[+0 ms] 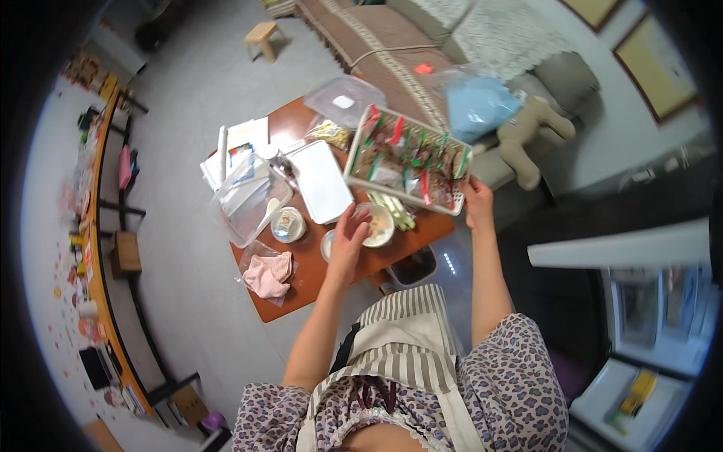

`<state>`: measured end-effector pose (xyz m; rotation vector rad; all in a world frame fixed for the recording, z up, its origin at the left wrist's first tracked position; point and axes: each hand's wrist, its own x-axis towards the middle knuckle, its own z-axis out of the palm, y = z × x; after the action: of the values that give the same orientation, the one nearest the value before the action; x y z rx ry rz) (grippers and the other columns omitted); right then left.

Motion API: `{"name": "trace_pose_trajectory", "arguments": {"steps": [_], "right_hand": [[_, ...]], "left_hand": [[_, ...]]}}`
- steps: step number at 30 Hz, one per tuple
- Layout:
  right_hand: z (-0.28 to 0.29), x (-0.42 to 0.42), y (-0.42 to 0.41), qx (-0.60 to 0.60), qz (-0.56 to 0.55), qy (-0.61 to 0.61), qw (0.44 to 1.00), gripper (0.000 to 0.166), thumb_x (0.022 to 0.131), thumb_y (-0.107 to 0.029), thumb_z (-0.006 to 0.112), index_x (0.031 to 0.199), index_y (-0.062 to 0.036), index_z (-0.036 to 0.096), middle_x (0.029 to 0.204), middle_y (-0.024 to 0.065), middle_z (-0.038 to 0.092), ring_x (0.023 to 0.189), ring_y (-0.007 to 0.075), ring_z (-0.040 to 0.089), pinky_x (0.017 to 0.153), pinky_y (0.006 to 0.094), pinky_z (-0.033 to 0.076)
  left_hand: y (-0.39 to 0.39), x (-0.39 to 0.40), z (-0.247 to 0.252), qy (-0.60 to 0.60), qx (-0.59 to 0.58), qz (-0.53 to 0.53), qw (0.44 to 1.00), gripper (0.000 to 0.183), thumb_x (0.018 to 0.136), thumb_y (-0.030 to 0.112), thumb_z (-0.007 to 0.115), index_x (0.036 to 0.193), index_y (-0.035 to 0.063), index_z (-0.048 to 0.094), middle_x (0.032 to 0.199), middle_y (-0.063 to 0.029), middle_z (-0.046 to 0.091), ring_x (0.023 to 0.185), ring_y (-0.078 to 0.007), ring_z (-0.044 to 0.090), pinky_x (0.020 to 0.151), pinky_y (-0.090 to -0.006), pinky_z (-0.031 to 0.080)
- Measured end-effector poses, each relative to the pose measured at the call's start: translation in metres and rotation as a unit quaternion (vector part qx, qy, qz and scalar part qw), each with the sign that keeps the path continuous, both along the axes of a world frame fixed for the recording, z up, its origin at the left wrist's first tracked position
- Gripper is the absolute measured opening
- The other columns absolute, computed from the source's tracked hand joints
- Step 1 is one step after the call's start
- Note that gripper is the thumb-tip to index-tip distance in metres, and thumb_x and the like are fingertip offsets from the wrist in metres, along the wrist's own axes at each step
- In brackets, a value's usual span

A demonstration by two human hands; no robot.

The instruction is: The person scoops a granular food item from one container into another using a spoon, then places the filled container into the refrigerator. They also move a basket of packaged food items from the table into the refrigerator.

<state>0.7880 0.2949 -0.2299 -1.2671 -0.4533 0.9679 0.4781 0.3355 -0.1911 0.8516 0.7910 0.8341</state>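
Note:
My right hand (479, 204) grips the near right corner of a white plastic basket (404, 196). Several zip bags (390, 175) of dry food with red and green seals fill that basket. Whether its far end rests on anything, I cannot tell. My left hand (351, 240) is apart from the basket, fingers spread and holding nothing. It partly covers a white bowl (381, 226) of pale food and a smaller white container (326, 246). Green-white vegetable stalks (398, 210) lie beside the bowl. A white tray or lid (322, 181) lies left of the basket.
On the brown table (316, 299) are a clear plastic bin (240, 212), a lidded tub (288, 225), and a pink cloth (268, 275). A clear lid (344, 96) lies at its far edge. A sofa (361, 34) stands beyond; an open refrigerator (649, 316) stands at right.

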Motion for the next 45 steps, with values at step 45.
{"name": "trace_pose_trajectory", "arguments": {"steps": [45], "right_hand": [[0.222, 0.286, -0.611, 0.291, -0.555, -0.028, 0.779, 0.034, 0.087, -0.016, 0.057, 0.11, 0.0076, 0.051, 0.096, 0.0158, 0.063, 0.084, 0.0248, 0.066, 0.068, 0.0343, 0.059]], "left_hand": [[-0.553, 0.568, 0.171, -0.185, 0.026, -0.543, 0.819, 0.066, 0.095, 0.028, 0.055, 0.146, 0.0023, 0.021, 0.14, -0.0117, 0.041, 0.125, -0.0193, 0.043, 0.101, -0.0349, 0.038]]}}
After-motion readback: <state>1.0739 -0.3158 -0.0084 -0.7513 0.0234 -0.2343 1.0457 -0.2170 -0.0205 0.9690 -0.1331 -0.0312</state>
